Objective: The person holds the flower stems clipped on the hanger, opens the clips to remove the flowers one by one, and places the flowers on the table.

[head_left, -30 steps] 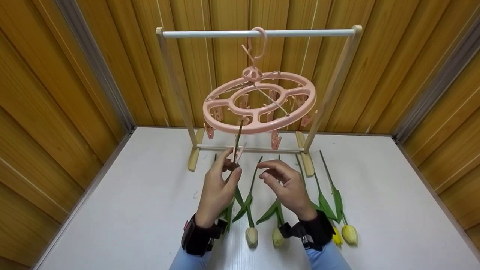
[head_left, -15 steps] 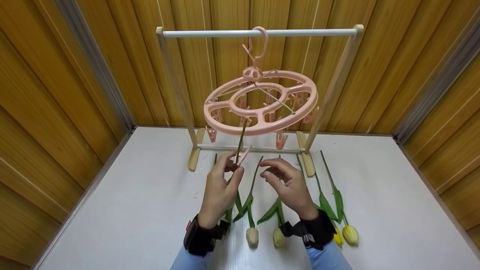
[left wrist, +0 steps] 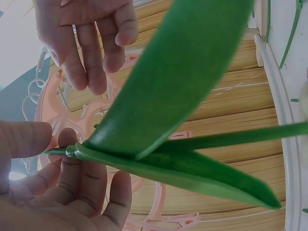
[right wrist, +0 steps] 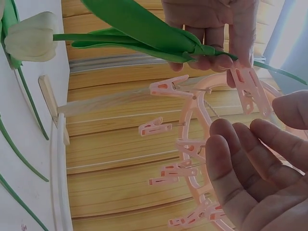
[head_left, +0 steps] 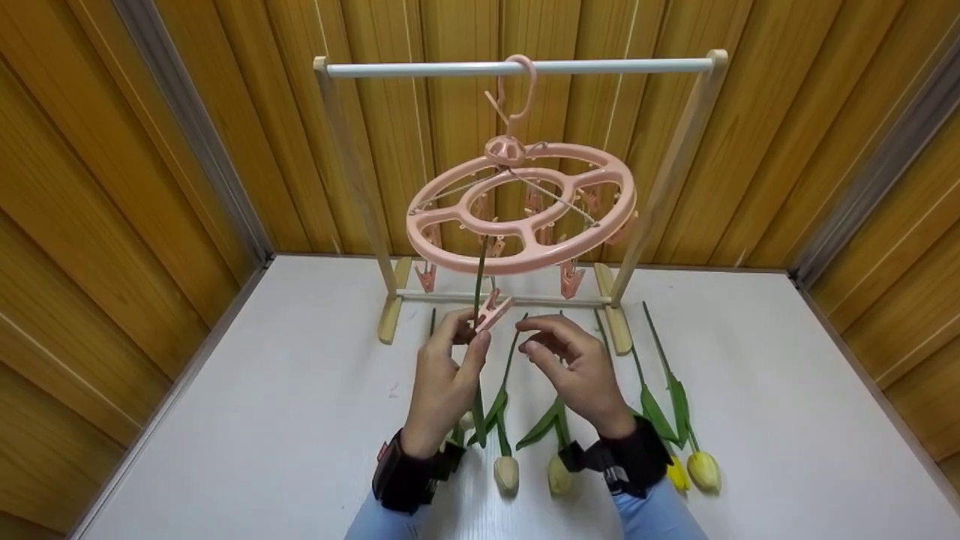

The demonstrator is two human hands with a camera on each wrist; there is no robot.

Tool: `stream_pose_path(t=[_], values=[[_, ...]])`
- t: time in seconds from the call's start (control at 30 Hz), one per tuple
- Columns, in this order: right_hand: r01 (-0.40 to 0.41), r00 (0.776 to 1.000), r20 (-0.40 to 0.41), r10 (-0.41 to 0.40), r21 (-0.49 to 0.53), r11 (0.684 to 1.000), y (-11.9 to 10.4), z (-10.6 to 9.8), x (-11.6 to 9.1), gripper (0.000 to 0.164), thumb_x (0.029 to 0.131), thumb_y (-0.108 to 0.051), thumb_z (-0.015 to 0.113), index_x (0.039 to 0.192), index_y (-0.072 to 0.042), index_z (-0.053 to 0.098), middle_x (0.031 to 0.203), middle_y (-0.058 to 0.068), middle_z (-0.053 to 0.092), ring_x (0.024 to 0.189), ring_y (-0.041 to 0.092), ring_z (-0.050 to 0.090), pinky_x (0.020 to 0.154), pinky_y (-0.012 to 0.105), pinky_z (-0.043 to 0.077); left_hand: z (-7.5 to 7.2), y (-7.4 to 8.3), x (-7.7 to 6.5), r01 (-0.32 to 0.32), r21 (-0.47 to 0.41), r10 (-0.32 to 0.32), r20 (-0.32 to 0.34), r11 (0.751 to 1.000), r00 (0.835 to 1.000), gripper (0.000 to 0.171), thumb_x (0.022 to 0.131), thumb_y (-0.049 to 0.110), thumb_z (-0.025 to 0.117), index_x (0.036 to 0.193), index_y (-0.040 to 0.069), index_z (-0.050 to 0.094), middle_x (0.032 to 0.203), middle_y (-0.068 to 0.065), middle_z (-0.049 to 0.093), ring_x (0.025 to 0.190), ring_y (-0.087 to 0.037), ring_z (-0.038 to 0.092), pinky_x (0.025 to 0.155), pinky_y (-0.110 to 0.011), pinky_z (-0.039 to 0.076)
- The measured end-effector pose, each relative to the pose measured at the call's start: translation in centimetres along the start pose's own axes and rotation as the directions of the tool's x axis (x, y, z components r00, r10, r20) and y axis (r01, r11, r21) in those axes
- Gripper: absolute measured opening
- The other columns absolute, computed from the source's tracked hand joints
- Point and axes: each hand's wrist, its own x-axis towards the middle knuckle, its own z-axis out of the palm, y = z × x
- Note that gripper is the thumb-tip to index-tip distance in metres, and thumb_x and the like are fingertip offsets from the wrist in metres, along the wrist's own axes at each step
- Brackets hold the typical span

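My left hand [head_left: 448,382] pinches the green stem of an artificial tulip [left wrist: 192,168] between thumb and fingers. The tulip hangs head down, its stem end rising in front of the ring; its white bloom [right wrist: 31,37] shows in the right wrist view. Right at the left fingertips sits a pink clothespin [head_left: 493,311], tilted to the right; whether the stem is in its jaws I cannot tell. Beside it, a short gap away, is my right hand [head_left: 576,375], fingers loosely bent and holding nothing. Above both hands hangs the pink round clip hanger [head_left: 517,262].
A wooden stand with a white rod [head_left: 615,66] carries the hanger by its hook. Several other pink clothespins [head_left: 571,281] dangle from the ring. On the white table [head_left: 262,420] lie several tulips, among them a pale one [head_left: 507,475] and a yellow one [head_left: 703,471].
The clothespin by my left fingertips has swung from nearly upright to a rightward tilt. My left hand has shifted slightly right, and the ring has turned a little. My right hand stays about still.
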Motion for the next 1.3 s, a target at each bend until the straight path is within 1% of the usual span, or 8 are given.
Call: stream_pose_path(t=[0.17, 0.4, 0.57, 0.63, 0.73, 0.97, 1.2, 1.3], values=[[-0.007, 1.0, 0.003, 0.007, 0.011, 1.0, 0.0, 0.2, 0.6, 0.029, 0.098, 0.009, 0.061, 0.127, 0.009, 0.065, 0.12, 0.025, 0.067, 0.095, 0.015, 0.07, 0.082, 0.022, 0.057, 0.0, -0.1, 0.0, -0.009, -0.003, 0.009, -0.003, 1.0, 1.0, 0.027, 0.106, 0.019, 0.06, 0.127, 0.003, 0.064, 0.09, -0.008, 0.067, 0.087, -0.02, 0.065, 0.071, -0.029, 0.053], [-0.028, 1.0, 0.011, 0.028, 0.011, 1.0, -0.1, 0.4, 2.2, 0.035, 0.099, 0.007, 0.061, 0.134, 0.01, 0.06, 0.124, 0.025, 0.066, 0.091, 0.015, 0.069, 0.076, 0.023, 0.056, -0.1, -0.3, 0.2, -0.015, 0.01, 0.015, -0.013, 1.0, 1.0, 0.026, 0.107, 0.019, 0.059, 0.127, 0.004, 0.066, 0.094, -0.003, 0.069, 0.092, -0.019, 0.066, 0.083, -0.037, 0.054], [-0.065, 0.997, 0.048, 0.064, 0.006, 0.998, -0.3, 0.4, 3.7, 0.04, 0.099, 0.006, 0.061, 0.138, 0.011, 0.056, 0.13, 0.026, 0.063, 0.096, 0.021, 0.07, 0.08, 0.023, 0.057, -0.2, -0.3, 0.3, -0.01, 0.004, 0.01, -0.022, 1.0, 1.0, 0.028, 0.107, 0.018, 0.057, 0.129, 0.002, 0.066, 0.098, -0.005, 0.07, 0.09, -0.019, 0.066, 0.078, -0.033, 0.053], [-0.07, 0.995, 0.069, 0.07, 0.007, 0.998, -0.4, 0.4, 4.2, 0.04, 0.099, 0.005, 0.061, 0.138, 0.011, 0.056, 0.129, 0.026, 0.063, 0.098, 0.026, 0.07, 0.082, 0.024, 0.056, -0.2, -0.3, 0.4, -0.009, 0.002, 0.009, -0.025, 1.0, 1.0, 0.029, 0.107, 0.017, 0.057, 0.13, 0.002, 0.067, 0.098, -0.005, 0.07, 0.089, -0.019, 0.065, 0.075, -0.031, 0.053], [-0.068, 0.994, 0.09, 0.068, -0.004, 0.998, -0.4, 0.3, 4.7, 0.038, 0.099, 0.003, 0.062, 0.137, 0.01, 0.057, 0.126, 0.024, 0.065, 0.1, 0.028, 0.07, 0.083, 0.024, 0.056, -0.2, -0.3, 0.4, -0.012, -0.001, 0.012, -0.023, 1.0, 1.0, 0.028, 0.108, 0.017, 0.057, 0.129, 0.002, 0.067, 0.096, -0.005, 0.069, 0.087, -0.018, 0.065, 0.074, -0.029, 0.053], [-0.073, 0.989, 0.126, 0.079, -0.051, 0.996, -0.3, 0.4, 5.4, 0.037, 0.101, -0.001, 0.062, 0.136, 0.009, 0.06, 0.119, 0.021, 0.068, 0.101, 0.015, 0.068, 0.083, 0.028, 0.056, -0.3, -0.5, 0.4, -0.021, -0.02, 0.021, -0.01, 1.0, 1.0, 0.028, 0.107, 0.016, 0.057, 0.129, 0.001, 0.067, 0.093, -0.005, 0.067, 0.083, -0.017, 0.063, 0.073, -0.029, 0.053], [-0.086, 0.987, 0.132, 0.092, -0.048, 0.995, -0.6, 0.2, 5.5, 0.033, 0.1, 0.0, 0.062, 0.132, 0.009, 0.063, 0.12, 0.021, 0.069, 0.103, 0.015, 0.068, 0.085, 0.025, 0.055, -0.4, -0.7, 0.4, -0.019, -0.061, 0.02, 0.019, 0.998, 1.0, 0.027, 0.107, 0.013, 0.057, 0.128, -0.001, 0.066, 0.089, -0.011, 0.066, 0.075, -0.015, 0.06, 0.066, -0.027, 0.05], [-0.086, 0.988, 0.122, 0.09, -0.032, 0.996, -0.6, 0.2, 5.5, 0.031, 0.1, 0.001, 0.063, 0.13, 0.009, 0.064, 0.118, 0.02, 0.07, 0.102, 0.014, 0.068, 0.086, 0.025, 0.055, -0.7, -0.7, 0.4, -0.007, -0.08, 0.01, 0.04, 0.997, 0.999, 0.028, 0.106, 0.013, 0.058, 0.129, -0.001, 0.066, 0.09, -0.009, 0.066, 0.075, -0.015, 0.061, 0.066, -0.025, 0.05]])
